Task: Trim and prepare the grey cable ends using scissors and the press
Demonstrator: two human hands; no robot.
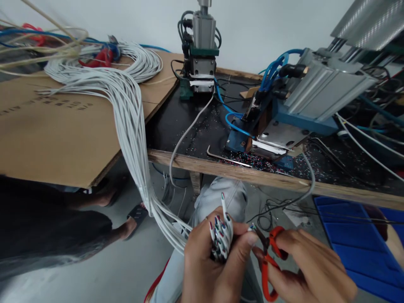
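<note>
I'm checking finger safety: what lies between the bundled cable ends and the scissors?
The head view shows part of the left hand there, its thumb and finger pinching one cable end.

The scene is viewed from a single head-worn camera, directed forward and down from the wearer's own vantage. The left hand (pixel 213 277) and right hand (pixel 304 265) are seen from behind and above, at close range, in the lower part of the view. The workbench (pixel 170 124) is set farther off and is overlooked obliquely across its front edge; the pale wall (pixel 259 33) is included along the top, the floor (pixel 107 265) at lower left.
</note>
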